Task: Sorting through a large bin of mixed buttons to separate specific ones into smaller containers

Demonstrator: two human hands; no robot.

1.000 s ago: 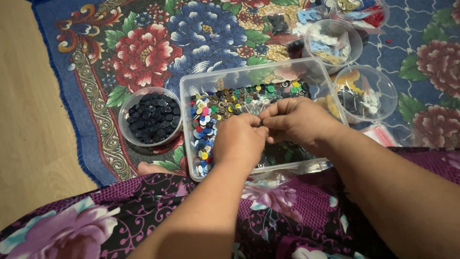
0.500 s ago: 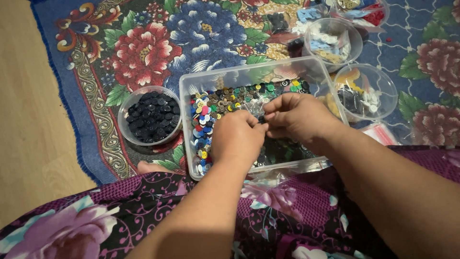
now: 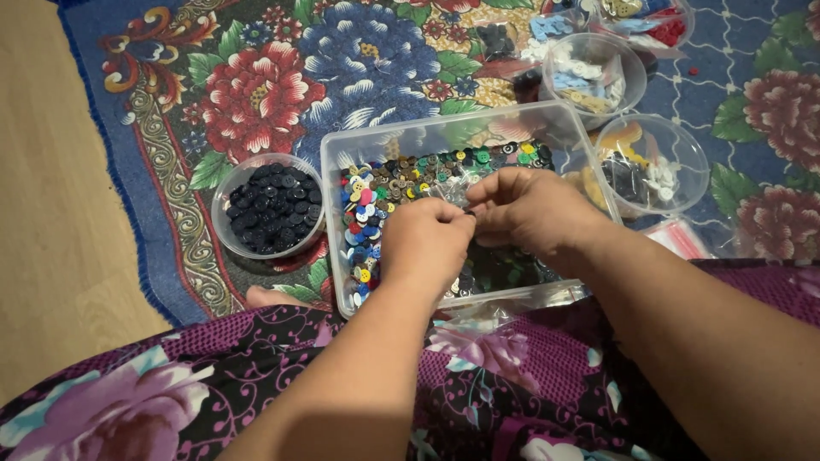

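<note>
A clear rectangular plastic tray [image 3: 335,224] holds several small buttons in mixed colours, heaped along its left and far sides. Both my hands hover over the middle of it. My left hand [image 3: 423,243] and my right hand [image 3: 523,209] have their fingertips pinched together around a small dark button [image 3: 468,212]. The hands hide the buttons under them.
A round clear bowl of black buttons [image 3: 269,205] stands left of the tray. Two more clear bowls with sorted buttons [image 3: 653,166] [image 3: 589,72] stand at the right and far right. All rest on a flowered blue rug [image 3: 256,94]. My purple flowered lap [image 3: 256,376] fills the foreground, and bare wooden floor [image 3: 51,213] lies to the left.
Both hands stay over the tray's middle with fingertips together. Only the fingers shift slightly.
</note>
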